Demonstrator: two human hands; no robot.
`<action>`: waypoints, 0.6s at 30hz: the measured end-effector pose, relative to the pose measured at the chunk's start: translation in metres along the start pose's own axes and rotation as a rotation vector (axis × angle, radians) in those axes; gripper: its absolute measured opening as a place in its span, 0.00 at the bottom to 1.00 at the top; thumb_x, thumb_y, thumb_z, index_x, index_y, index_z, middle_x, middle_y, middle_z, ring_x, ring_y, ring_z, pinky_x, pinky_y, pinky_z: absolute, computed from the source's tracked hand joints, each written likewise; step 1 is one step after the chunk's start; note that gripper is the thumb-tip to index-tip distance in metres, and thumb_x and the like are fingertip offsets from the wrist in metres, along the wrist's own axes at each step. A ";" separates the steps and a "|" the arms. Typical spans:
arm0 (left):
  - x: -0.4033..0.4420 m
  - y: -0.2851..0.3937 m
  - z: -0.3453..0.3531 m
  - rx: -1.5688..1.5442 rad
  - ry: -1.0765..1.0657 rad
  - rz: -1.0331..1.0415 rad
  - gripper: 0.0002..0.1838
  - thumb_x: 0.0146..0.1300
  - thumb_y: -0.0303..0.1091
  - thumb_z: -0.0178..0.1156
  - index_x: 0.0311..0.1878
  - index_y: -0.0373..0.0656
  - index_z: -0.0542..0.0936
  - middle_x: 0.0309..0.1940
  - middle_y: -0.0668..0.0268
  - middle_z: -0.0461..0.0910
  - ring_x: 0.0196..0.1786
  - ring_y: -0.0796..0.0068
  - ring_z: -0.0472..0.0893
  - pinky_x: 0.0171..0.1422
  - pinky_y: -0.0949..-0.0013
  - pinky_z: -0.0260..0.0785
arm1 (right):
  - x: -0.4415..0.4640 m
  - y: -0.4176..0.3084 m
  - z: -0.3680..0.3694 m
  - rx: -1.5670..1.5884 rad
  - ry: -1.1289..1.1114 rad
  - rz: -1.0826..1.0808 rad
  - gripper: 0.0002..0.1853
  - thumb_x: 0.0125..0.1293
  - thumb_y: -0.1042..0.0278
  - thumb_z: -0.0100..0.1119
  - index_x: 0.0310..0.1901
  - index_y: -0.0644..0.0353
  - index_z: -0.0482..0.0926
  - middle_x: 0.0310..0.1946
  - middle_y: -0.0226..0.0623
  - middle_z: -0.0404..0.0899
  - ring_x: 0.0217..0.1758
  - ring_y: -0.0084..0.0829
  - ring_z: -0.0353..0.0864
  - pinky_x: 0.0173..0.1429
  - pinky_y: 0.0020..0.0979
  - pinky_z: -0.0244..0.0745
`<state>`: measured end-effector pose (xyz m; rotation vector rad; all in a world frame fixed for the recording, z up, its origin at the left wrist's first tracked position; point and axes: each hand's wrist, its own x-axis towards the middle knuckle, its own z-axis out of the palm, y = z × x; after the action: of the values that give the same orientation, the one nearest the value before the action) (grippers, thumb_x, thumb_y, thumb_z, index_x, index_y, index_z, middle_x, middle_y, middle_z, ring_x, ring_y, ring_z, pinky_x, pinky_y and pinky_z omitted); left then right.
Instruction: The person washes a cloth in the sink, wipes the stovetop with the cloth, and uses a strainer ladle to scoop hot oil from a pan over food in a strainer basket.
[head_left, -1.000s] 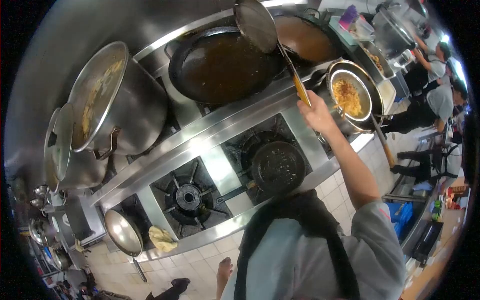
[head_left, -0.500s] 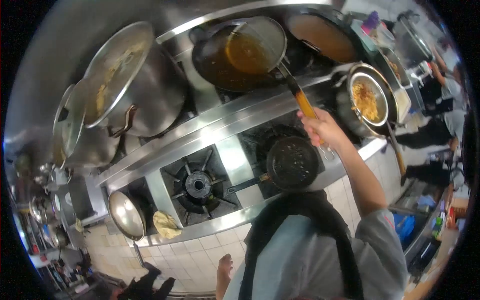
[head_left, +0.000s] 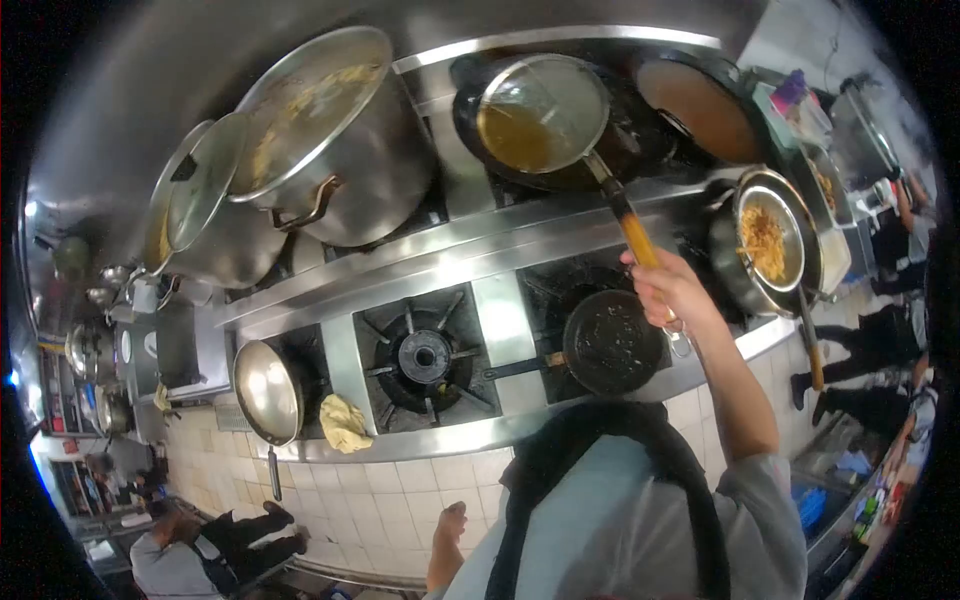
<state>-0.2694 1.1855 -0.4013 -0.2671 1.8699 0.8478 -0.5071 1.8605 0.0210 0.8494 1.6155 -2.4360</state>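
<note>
My right hand (head_left: 672,292) is closed round the yellow-and-black handle of a round mesh strainer (head_left: 560,110). The strainer's head is over a large black wok (head_left: 625,150) of dark liquid, and a yellowish-brown patch shows through its mesh. Below my wrist lies a small black frying pan (head_left: 612,342) on a burner. My left hand (head_left: 452,522) hangs low over the floor, its fingers curled and nothing visible in them. To the right, a strainer bowl of fried golden bits (head_left: 764,243) rests on a metal pot.
Two large steel pots (head_left: 370,185) with glass lids stand at the back left. A wok of brown liquid (head_left: 700,110) is at the back right. An open burner (head_left: 425,357), a steel pan (head_left: 268,393) and a yellow cloth (head_left: 344,424) line the front. People stand at right and lower left.
The view has shifted, so the stove appears farther right. The strainer has swung from the gap between the woks to over the large wok. A person has come into view at lower left.
</note>
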 end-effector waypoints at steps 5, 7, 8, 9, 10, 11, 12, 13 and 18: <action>-0.034 0.076 0.006 -0.353 0.031 -0.207 0.19 0.71 0.50 0.51 0.46 0.45 0.80 0.33 0.68 0.77 0.31 0.77 0.75 0.28 0.71 0.63 | 0.002 0.004 -0.002 0.061 -0.034 -0.001 0.18 0.71 0.72 0.54 0.61 0.64 0.70 0.19 0.25 0.64 0.12 0.16 0.60 0.15 0.22 0.53; -0.072 0.142 0.001 -0.304 0.088 -0.146 0.19 0.71 0.50 0.51 0.46 0.45 0.80 0.29 0.71 0.76 0.28 0.78 0.73 0.26 0.71 0.62 | 0.000 0.003 0.000 0.064 -0.013 -0.004 0.19 0.71 0.72 0.55 0.62 0.64 0.70 0.19 0.25 0.64 0.12 0.17 0.61 0.15 0.22 0.54; -0.080 0.154 -0.002 -0.306 0.076 -0.231 0.19 0.71 0.50 0.51 0.48 0.45 0.80 0.30 0.71 0.76 0.29 0.78 0.73 0.27 0.71 0.61 | -0.002 0.001 0.000 0.053 -0.039 -0.019 0.19 0.71 0.72 0.55 0.62 0.64 0.70 0.20 0.25 0.65 0.12 0.17 0.61 0.15 0.22 0.54; -0.082 0.159 -0.003 -0.309 0.067 -0.317 0.19 0.72 0.50 0.51 0.50 0.45 0.80 0.31 0.71 0.75 0.30 0.78 0.73 0.27 0.71 0.61 | -0.003 0.000 0.000 0.041 -0.069 -0.033 0.19 0.71 0.72 0.55 0.62 0.64 0.70 0.20 0.26 0.65 0.12 0.17 0.62 0.15 0.22 0.55; -0.068 0.135 0.000 -0.437 0.054 -0.318 0.21 0.72 0.49 0.53 0.56 0.44 0.79 0.35 0.72 0.75 0.33 0.79 0.72 0.29 0.73 0.60 | -0.003 0.001 0.000 0.038 -0.064 -0.046 0.19 0.71 0.72 0.55 0.61 0.64 0.70 0.20 0.26 0.66 0.13 0.17 0.62 0.16 0.22 0.56; -0.062 0.122 0.004 -0.433 0.050 -0.318 0.21 0.72 0.49 0.53 0.56 0.44 0.79 0.35 0.72 0.75 0.33 0.79 0.72 0.29 0.73 0.60 | -0.003 0.000 0.000 0.038 -0.059 -0.046 0.19 0.71 0.72 0.55 0.61 0.64 0.70 0.20 0.26 0.66 0.13 0.17 0.62 0.16 0.22 0.56; -0.059 0.113 0.008 -0.456 0.082 -0.348 0.21 0.72 0.49 0.54 0.57 0.44 0.79 0.36 0.73 0.75 0.34 0.79 0.72 0.30 0.72 0.60 | -0.003 -0.001 0.000 -0.021 -0.024 -0.086 0.18 0.71 0.72 0.55 0.61 0.63 0.71 0.20 0.26 0.66 0.13 0.17 0.62 0.16 0.22 0.56; -0.060 0.110 0.010 -0.479 0.116 -0.378 0.22 0.71 0.49 0.55 0.59 0.44 0.78 0.38 0.73 0.75 0.36 0.79 0.73 0.32 0.72 0.61 | -0.002 -0.002 -0.001 -0.081 0.009 -0.125 0.18 0.71 0.71 0.55 0.61 0.63 0.71 0.20 0.26 0.66 0.13 0.17 0.62 0.16 0.22 0.57; -0.059 0.100 0.010 -0.461 0.121 -0.387 0.24 0.71 0.51 0.56 0.60 0.43 0.78 0.39 0.72 0.76 0.38 0.76 0.73 0.36 0.65 0.64 | 0.010 -0.011 -0.028 -0.265 0.116 -0.276 0.19 0.72 0.70 0.55 0.62 0.62 0.71 0.21 0.27 0.68 0.13 0.17 0.64 0.15 0.23 0.58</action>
<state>-0.2882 1.2540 -0.3086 -0.9514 1.6324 0.9952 -0.5092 1.8917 0.0172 0.7822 2.1693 -2.2945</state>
